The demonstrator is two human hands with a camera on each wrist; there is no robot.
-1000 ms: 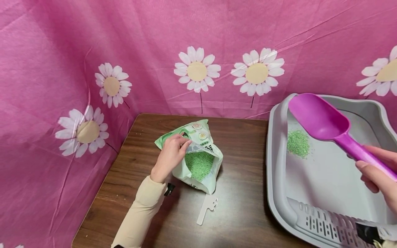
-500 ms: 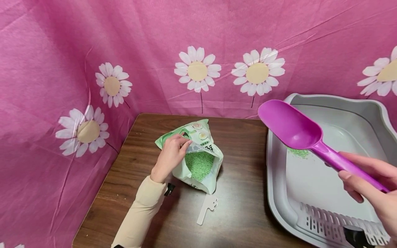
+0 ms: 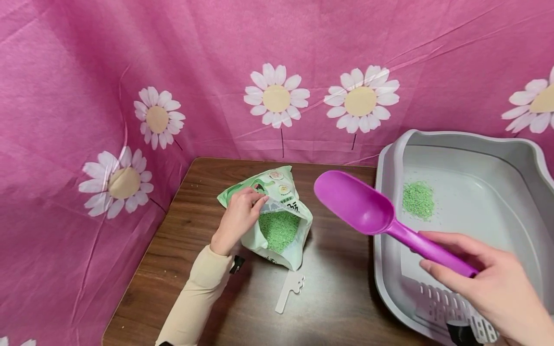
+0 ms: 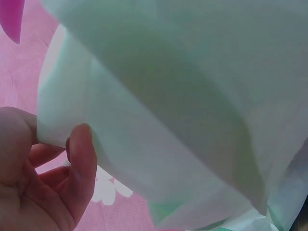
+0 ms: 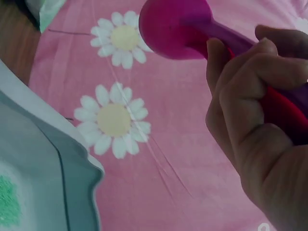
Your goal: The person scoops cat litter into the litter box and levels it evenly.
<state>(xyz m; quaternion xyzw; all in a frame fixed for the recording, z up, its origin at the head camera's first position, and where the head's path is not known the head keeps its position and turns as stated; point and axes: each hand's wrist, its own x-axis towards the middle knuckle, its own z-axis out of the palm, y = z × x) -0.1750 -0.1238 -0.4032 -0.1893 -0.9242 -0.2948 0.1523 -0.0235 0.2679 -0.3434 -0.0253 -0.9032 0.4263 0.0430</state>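
My left hand (image 3: pixel 237 218) pinches the upper edge of an opened plastic bag (image 3: pixel 296 194), keeping its mouth wide. Green pellets (image 3: pixel 278 231) show inside the bag, which lies on the table. In the left wrist view the bag's pale wall (image 4: pixel 144 125) fills most of the picture, with the thumb and fingers of the left hand (image 4: pixel 53 178) at its edge. My right hand (image 3: pixel 484 274) grips the handle of a purple scoop (image 3: pixel 361 204); the bowl faces up with nothing in it, between bag and litter box. Fingers of the right hand (image 5: pixel 260 96) wrap the handle.
A grey litter box (image 3: pixel 380 240) stands on the right, with a small pile of green pellets (image 3: pixel 418 199) on its floor. Near the bag's lower end lies a flat white plastic piece (image 3: pixel 289 290) on the wooden table (image 3: pixel 337 298). A pink flowered cloth (image 3: pixel 207 57) hangs behind.
The right hand has carried the scoop leftward and down, from over the litter box to beside the bag. The pellet pile shows fully again. The left hand and bag have stayed put.
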